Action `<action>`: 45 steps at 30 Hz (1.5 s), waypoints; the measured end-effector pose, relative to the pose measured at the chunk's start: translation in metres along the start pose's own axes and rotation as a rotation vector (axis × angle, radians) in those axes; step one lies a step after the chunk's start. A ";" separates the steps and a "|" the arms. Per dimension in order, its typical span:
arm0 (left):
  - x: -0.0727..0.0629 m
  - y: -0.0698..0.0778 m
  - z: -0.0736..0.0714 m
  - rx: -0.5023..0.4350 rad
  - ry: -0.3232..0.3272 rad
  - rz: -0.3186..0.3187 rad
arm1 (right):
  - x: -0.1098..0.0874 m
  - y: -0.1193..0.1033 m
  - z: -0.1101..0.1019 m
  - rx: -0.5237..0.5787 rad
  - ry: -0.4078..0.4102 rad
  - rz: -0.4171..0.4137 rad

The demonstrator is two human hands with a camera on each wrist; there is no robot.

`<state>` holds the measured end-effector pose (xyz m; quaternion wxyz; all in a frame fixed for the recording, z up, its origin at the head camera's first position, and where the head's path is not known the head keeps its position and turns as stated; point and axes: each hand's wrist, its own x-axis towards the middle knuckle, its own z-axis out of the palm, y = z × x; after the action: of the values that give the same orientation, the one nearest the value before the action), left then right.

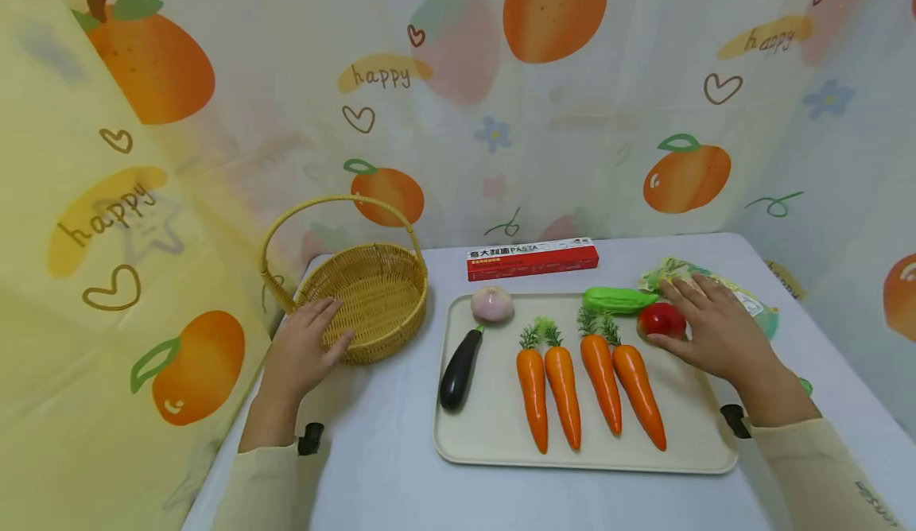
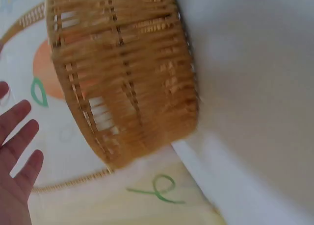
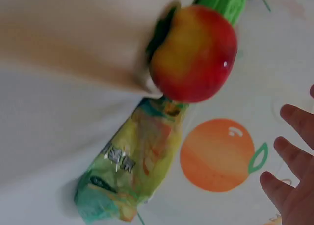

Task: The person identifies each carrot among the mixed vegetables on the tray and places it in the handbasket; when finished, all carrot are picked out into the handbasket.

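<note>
White tabletop (image 1: pixel 379 443), cream tray (image 1: pixel 490 432); fruit-print sheeting (image 1: pixel 286 54) behind; hands (image 1: pixel 304 348) (image 1: pixel 719 336) near basket (image 1: pixel 379 300), red fruit (image 1: pixel 657 320).

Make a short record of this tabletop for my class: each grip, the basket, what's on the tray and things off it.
Left grip: relaxed, at the near left side of the basket; contact unclear
Right grip: spread beside the red fruit, holding nothing
Basket: wicker, handle raised, left of the tray
On tray: four carrots, eggplant, onion, green vegetable, red fruit
Off tray: pasta box, colourful packet
</note>
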<state>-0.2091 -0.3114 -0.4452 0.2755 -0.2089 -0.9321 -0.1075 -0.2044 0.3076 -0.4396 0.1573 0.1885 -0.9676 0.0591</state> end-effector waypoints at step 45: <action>-0.048 -0.022 0.062 -1.105 0.262 -0.940 | -0.023 -0.055 0.028 0.512 -0.508 0.384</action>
<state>-0.2117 -0.3273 -0.5245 0.1642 0.1187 -0.6925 -0.6924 -0.1708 0.2595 -0.4707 -0.1526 0.0463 -0.9473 0.2778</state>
